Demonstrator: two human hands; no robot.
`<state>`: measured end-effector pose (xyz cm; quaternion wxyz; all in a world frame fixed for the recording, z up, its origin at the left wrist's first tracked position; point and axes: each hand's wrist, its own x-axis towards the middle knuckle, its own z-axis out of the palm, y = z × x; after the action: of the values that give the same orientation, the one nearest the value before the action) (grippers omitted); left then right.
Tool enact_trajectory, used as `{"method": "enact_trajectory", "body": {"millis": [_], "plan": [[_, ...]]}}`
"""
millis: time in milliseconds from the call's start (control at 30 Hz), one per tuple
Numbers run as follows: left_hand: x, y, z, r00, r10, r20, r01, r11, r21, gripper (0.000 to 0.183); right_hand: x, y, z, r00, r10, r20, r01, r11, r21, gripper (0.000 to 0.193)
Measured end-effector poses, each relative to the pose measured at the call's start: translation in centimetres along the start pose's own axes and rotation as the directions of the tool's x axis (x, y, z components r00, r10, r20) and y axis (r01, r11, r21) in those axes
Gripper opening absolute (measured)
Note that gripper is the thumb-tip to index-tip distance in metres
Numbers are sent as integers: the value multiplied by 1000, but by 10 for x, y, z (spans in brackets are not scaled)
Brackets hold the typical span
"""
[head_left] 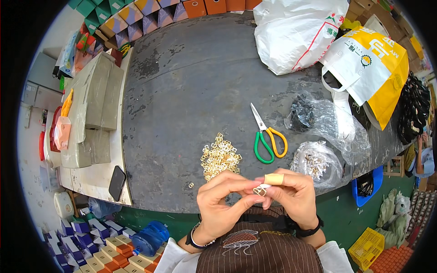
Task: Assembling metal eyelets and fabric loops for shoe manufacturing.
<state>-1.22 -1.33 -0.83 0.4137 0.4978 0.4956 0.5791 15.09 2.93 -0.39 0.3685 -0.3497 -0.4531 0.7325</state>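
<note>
Close to my body, at the table's front edge, both hands meet over a small gold buckle [260,191]. The thumb and forefinger of my left hand [221,196] pinch it from one side. My right hand [295,194], with a yellowish tape wrapped round one finger, closes on it from the other side. A small white bit shows at the buckle between the fingertips; I cannot make out what it is. Just beyond my left hand lies a heap of similar gold buckles [220,157], with one loose buckle [191,185] beside it.
Scissors [266,135] with green and yellow handles lie beyond my hands. To their right, a clear plastic bag [317,163] holds small metal pieces. Large bags [300,36] stand at the far right. A phone [117,183] and a wrapped block [93,113] sit at left.
</note>
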Motion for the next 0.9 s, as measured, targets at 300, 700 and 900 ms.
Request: {"method": "enact_trajectory", "body": {"millis": [300, 700, 900], "plan": [[4, 2, 0, 999, 34, 20, -35, 998, 53, 26, -2, -3, -8, 990, 139, 20, -138, 990, -30, 16], [6, -1, -2, 995, -59, 78, 53, 996, 71, 24, 0, -1, -11, 991, 116, 73, -116, 993, -7, 19], [8, -4, 0, 995, -64, 74, 59, 996, 66, 23, -3, -8, -5, 990, 142, 2, -141, 983, 115, 22]]}}
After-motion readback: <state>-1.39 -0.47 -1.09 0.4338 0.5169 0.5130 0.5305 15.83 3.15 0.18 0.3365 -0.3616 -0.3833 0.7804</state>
